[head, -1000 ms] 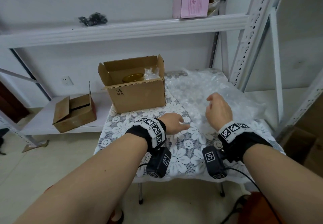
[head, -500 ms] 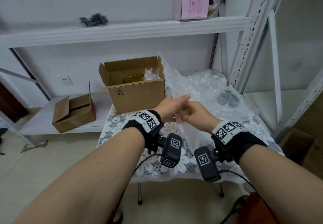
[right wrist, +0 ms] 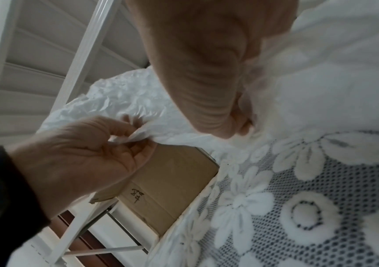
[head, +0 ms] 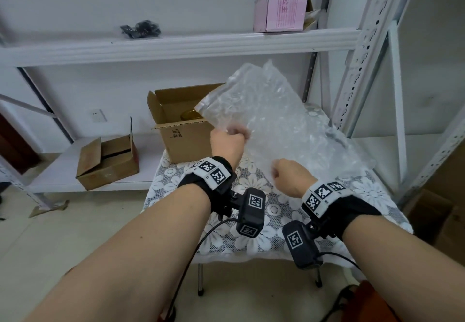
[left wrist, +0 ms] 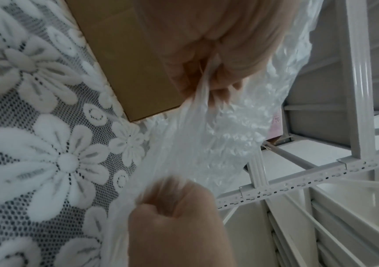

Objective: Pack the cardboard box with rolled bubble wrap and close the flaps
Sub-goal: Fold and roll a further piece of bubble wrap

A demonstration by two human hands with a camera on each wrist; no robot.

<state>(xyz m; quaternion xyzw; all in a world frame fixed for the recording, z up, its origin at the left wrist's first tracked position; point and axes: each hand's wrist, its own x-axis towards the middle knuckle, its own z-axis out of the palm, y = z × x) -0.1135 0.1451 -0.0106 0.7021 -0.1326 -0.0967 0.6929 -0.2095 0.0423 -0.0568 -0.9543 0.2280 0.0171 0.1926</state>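
A large clear bubble wrap sheet (head: 274,120) is lifted above the small table, its far end still trailing on the lace cloth (head: 251,236). My left hand (head: 227,143) pinches the sheet's near-left edge, just in front of the open cardboard box (head: 183,135). My right hand (head: 289,174) grips the sheet's lower edge closer to me. The box stands at the table's far left with its flaps up and a gold round item inside. In the left wrist view the wrap (left wrist: 225,126) runs between my fingers. The right wrist view shows the box (right wrist: 172,180) beneath my left hand.
A white metal shelf rack (head: 357,52) stands behind and to the right of the table. A pink box (head: 281,11) and a black bundle (head: 141,28) sit on the upper shelf. A second brown box (head: 107,162) lies on the low shelf at left.
The sheet lay flat on the table a second ago; both hands took hold of its near edge and raised it, and it now stands up in front of the box.
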